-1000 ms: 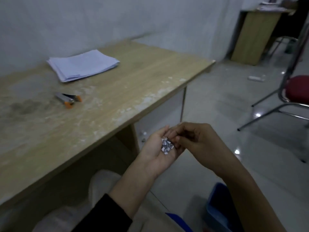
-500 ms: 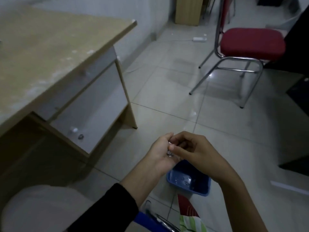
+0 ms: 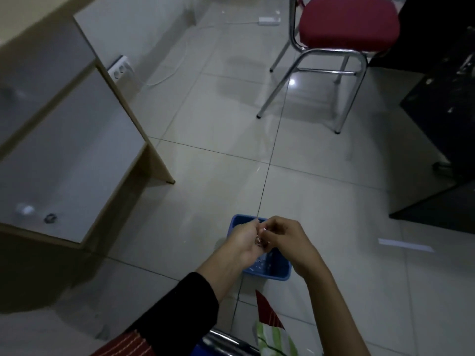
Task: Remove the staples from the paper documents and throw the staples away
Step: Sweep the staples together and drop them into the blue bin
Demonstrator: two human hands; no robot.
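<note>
A small blue bin (image 3: 276, 273) stands on the tiled floor, with a few pale bits lying in its bottom. Both my hands hover right above it. My left hand (image 3: 244, 241) is cupped, palm turned to the right, around a small heap of shiny staples (image 3: 260, 241). My right hand (image 3: 285, 240) is pressed against the left palm, its fingertips curled onto the staples. The papers and the staple remover are out of view.
The wooden desk with its grey drawer front (image 3: 64, 155) fills the left side. A red chair with metal legs (image 3: 344, 24) stands at the far right, a black cabinet (image 3: 442, 98) beside it. A power strip (image 3: 120, 69) and a white cable lie near the wall. A paper strip (image 3: 404, 245) lies on the floor.
My view has swung down from the desk top to the floor. Both hands, still together on the staples, have moved down over the blue bin.
</note>
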